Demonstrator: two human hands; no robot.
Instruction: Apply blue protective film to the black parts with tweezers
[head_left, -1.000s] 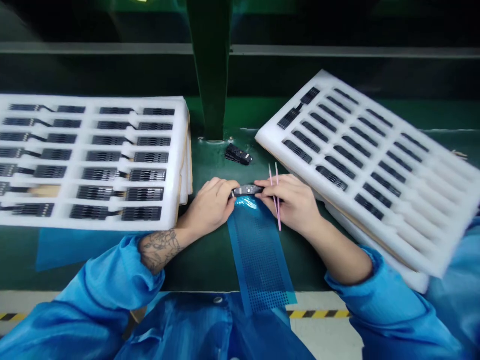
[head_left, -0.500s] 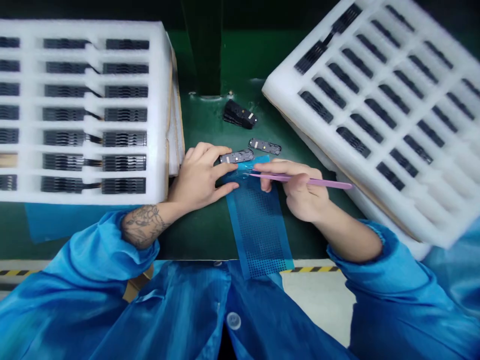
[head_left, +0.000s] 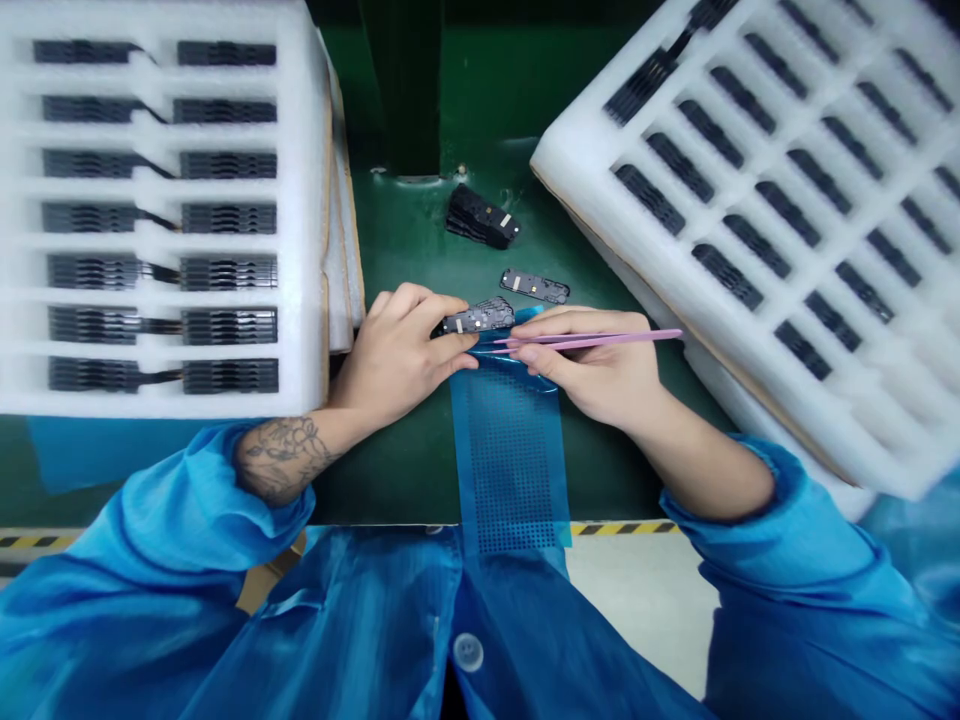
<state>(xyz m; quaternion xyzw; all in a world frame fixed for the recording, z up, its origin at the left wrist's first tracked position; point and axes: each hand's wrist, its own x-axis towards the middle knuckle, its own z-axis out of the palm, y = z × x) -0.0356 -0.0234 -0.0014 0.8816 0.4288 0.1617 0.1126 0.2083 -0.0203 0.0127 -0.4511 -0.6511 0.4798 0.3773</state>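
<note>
My left hand (head_left: 397,350) lies at the left end of a small black electronic part (head_left: 478,317), with the thumb resting on a blue perforated film strip (head_left: 510,460). Whether it grips the part, I cannot tell. My right hand (head_left: 592,365) is shut on pink tweezers (head_left: 592,340), which lie nearly level with their tips at the film's top edge. Another black part (head_left: 535,286) lies alone on the green mat (head_left: 405,240), just above the tweezer tips. Behind it sits a stack of similar black parts (head_left: 481,217).
Two white foam trays hold rows of black parts: one (head_left: 307,200) stands left of my hands, and one (head_left: 570,165) is tilted on the right. A dark green post (head_left: 401,80) rises behind the mat. Yellow-and-black tape (head_left: 622,528) runs along the bench's front edge.
A second black part now lies separately on the mat. The tweezers have swung from upright to nearly level, and my hands have moved apart. The whole view has shifted as my head moved.
</note>
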